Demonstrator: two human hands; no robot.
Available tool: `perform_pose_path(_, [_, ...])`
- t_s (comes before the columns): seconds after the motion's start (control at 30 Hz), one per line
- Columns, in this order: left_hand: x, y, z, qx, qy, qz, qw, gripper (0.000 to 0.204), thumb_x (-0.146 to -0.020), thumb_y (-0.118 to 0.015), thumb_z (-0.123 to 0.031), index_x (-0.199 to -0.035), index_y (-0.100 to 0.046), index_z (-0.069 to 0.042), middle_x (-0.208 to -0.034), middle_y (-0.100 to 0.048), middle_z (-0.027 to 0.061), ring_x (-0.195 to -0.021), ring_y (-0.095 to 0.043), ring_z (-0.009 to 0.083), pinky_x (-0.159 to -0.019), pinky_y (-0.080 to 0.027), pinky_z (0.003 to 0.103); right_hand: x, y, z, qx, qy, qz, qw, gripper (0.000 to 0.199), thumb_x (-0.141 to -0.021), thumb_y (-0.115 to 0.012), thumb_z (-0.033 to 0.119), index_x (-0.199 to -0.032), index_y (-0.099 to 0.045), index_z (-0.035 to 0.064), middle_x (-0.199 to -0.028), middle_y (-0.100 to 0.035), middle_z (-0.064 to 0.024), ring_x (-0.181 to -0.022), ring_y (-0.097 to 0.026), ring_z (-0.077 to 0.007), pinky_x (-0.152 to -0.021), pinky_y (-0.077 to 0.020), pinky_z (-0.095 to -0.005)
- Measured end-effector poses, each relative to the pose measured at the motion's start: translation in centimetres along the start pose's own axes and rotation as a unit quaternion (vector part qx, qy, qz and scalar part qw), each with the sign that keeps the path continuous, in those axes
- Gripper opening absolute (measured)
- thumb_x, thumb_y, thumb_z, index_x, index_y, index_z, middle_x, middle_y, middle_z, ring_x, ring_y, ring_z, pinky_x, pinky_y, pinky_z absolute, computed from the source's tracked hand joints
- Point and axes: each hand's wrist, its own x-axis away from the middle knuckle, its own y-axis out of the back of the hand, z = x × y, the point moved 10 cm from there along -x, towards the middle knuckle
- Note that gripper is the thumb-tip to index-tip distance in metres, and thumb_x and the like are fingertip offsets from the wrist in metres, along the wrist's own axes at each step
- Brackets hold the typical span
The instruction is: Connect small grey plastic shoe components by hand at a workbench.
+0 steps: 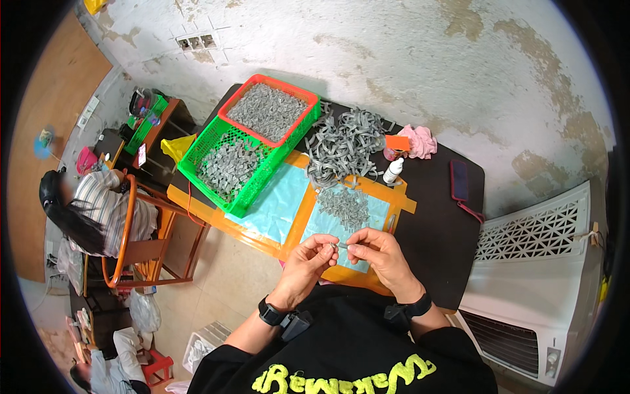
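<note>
In front of my chest, my left hand [307, 264] and my right hand [382, 258] almost meet, both pinched. Between their fingertips is a small grey piece [342, 245], partly covered, its exact kind too small to make out. My left fingers hold its pale end and my right fingers its grey end. Just beyond lies a heap of small, clear-grey pieces [344, 207] on a light blue sheet [379, 211] edged with orange tape. Farther back is a tangled pile of grey strips [342, 143].
A green basket [244, 205] and a red basket [311, 105] resting on it hold many small grey pieces. A white bottle [392, 172], orange-topped jar [396, 146], pink cloth [420, 141] and phone [459, 180] are on the black table [430, 230]. A person [115, 210] sits left.
</note>
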Motion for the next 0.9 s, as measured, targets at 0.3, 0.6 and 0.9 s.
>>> perform_pose_path(0.3, [0.2,-0.7,-0.6,-0.03,-0.03,0.008,0.999,0.02,-0.094,-0.059,-0.009,-0.113,-0.059,-0.004,-0.089,-0.063,0.0034,-0.081,-0.06,0.011,-0.075,-0.05,0.024,0.2,-0.7,-0.8,-0.092,-0.046,0.028,0.994,0.013,-0.09,-0.062,0.008,-0.101,-0.062,0.0005,-0.087,-0.062,-0.0022,-0.079,-0.059,-0.0095,-0.075,-0.0486,-0.0231])
perform_pose_path(0.6, [0.1,-0.4,-1.6,-0.106,-0.109,-0.011,0.988,0.021,-0.088,-0.065,-0.003,-0.108,-0.062,-0.002,-0.09,-0.064,0.0044,-0.083,-0.061,0.0114,-0.078,-0.05,0.024,0.4,-0.3,-1.2,-0.157,-0.072,0.009,0.985,0.011,-0.09,-0.059,0.004,-0.1,-0.061,-0.0012,-0.084,-0.062,-0.0058,-0.076,-0.06,-0.013,-0.072,-0.0493,-0.024])
perform_pose_path(0.9, [0.2,-0.8,-2.1,-0.134,-0.128,-0.022,0.982,0.02,-0.084,-0.068,0.002,-0.105,-0.065,0.0,-0.095,-0.063,0.0032,-0.084,-0.059,0.0093,-0.079,-0.05,0.023,0.6,-1.5,-1.6,-0.211,-0.101,0.056,0.971,0.013,-0.09,-0.061,0.007,-0.101,-0.062,0.0006,-0.087,-0.06,-0.0032,-0.078,-0.057,-0.011,-0.075,-0.0483,-0.0225])
